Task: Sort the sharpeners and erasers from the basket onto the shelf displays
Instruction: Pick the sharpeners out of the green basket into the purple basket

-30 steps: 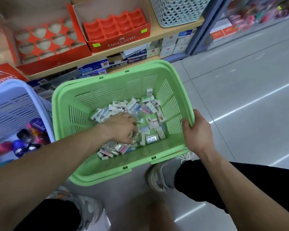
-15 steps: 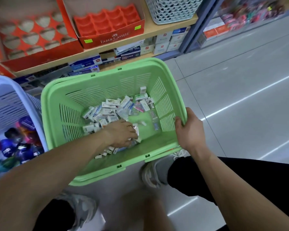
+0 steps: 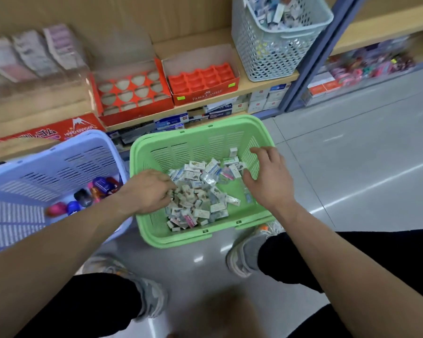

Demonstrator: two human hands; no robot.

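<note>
Erasers (image 3: 198, 191) lie between left hand (image 3: 147, 191) and right hand (image 3: 270, 181)

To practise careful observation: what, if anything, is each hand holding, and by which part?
The right hand holds nothing, fingers spread over the green basket. The left hand curls into the eraser pile; any grip is hidden.

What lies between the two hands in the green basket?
A heap of small wrapped packets lies between the left hand and the right hand, on the floor of the green basket; the head view shows it.
</note>
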